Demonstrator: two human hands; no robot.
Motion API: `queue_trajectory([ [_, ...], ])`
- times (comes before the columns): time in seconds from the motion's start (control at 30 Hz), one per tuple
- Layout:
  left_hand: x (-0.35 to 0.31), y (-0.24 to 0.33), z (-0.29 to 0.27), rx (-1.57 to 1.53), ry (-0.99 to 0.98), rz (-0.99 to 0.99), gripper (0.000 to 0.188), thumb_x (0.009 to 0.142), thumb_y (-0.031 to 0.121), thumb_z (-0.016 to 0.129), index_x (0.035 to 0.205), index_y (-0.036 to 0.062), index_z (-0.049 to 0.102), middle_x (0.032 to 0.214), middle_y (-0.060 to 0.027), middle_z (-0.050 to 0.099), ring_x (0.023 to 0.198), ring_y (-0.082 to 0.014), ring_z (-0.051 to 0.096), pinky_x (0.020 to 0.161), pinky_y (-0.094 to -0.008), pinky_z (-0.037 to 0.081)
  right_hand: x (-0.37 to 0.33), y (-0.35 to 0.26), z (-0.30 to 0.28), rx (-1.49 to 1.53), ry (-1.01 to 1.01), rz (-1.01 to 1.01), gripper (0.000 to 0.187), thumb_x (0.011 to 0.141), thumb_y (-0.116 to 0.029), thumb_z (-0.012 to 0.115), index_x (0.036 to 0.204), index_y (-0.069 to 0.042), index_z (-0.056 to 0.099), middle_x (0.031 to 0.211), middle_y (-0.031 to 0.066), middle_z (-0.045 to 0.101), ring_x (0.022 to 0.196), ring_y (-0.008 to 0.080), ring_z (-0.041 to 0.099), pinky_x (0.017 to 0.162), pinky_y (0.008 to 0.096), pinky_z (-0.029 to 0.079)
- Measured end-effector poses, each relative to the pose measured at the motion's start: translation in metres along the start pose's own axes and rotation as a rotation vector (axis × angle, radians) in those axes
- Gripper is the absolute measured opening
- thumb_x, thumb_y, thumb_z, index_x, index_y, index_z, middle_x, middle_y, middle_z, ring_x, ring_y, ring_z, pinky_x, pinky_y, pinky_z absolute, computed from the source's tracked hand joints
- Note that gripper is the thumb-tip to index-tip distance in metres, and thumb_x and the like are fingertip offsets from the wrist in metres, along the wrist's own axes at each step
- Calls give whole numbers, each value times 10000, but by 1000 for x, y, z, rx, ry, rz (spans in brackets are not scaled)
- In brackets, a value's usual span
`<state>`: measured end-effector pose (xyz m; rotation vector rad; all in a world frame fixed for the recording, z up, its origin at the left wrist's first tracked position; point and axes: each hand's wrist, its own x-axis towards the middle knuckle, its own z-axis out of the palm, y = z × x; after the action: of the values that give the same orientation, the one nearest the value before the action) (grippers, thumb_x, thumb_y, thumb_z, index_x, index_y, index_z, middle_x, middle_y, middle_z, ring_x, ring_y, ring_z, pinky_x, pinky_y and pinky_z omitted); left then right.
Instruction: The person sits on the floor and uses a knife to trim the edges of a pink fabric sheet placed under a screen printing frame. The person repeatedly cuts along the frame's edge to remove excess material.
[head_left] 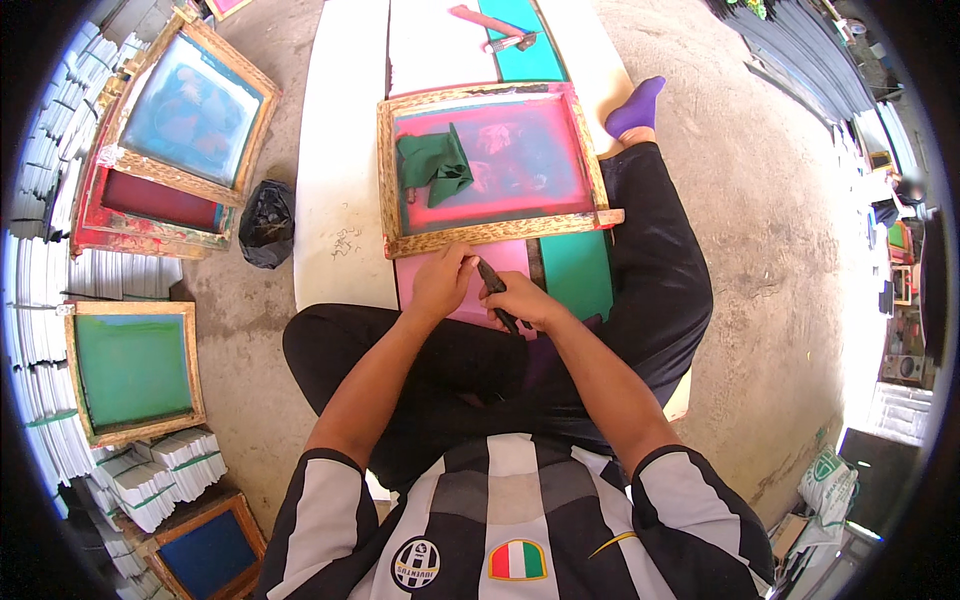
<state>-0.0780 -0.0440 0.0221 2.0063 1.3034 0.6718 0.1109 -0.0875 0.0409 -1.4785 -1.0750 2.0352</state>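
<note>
In my right hand (523, 298) is a dark pair of pliers (490, 282), its handles in my palm and its nose pointing up toward my left fingers. My left hand (437, 283) is closed in a pinch close to the pliers' tip; whatever is between its fingers is too small to make out. Just beyond both hands lies a wooden-framed printing screen (480, 238) with a pink and blue mesh. A crumpled dark green cloth (437, 163) rests on the mesh's left side.
I sit cross-legged at a long board (340, 150) with pink and green panels. A brush (510, 42) lies at its far end. More framed screens (190, 110) lean on stacked white bundles (165, 478) at the left. A black plastic bag (268, 225) sits on the floor.
</note>
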Motion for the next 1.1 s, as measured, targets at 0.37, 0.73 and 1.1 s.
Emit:
queue_trajectory([
  [0.37,0,-4,5,-30,22,38,171,985,188,589,1002,20,560,884,-205,607,836,-412,610,732,-465,472,-13,-11,-2,92,-33,124,435,974,-134,586,1376,-3,484,1006,199,683,789,263,702,612,340,559],
  [0.73,29,-76,-63,172,463,-457,288,969,288,613,935,5,656,885,-191,700,841,-382,677,755,-453,514,9,27,-68,-274,508,115,303,885,-148,626,1103,62,605,884,180,685,717,255,681,617,419,525],
  [1.1,25,-113,-67,128,523,-746,314,953,309,623,992,2,681,976,-183,722,910,-367,695,816,-458,530,16,19,-78,-422,553,187,305,785,-94,557,974,137,623,774,252,678,642,357,686,583,481,517],
])
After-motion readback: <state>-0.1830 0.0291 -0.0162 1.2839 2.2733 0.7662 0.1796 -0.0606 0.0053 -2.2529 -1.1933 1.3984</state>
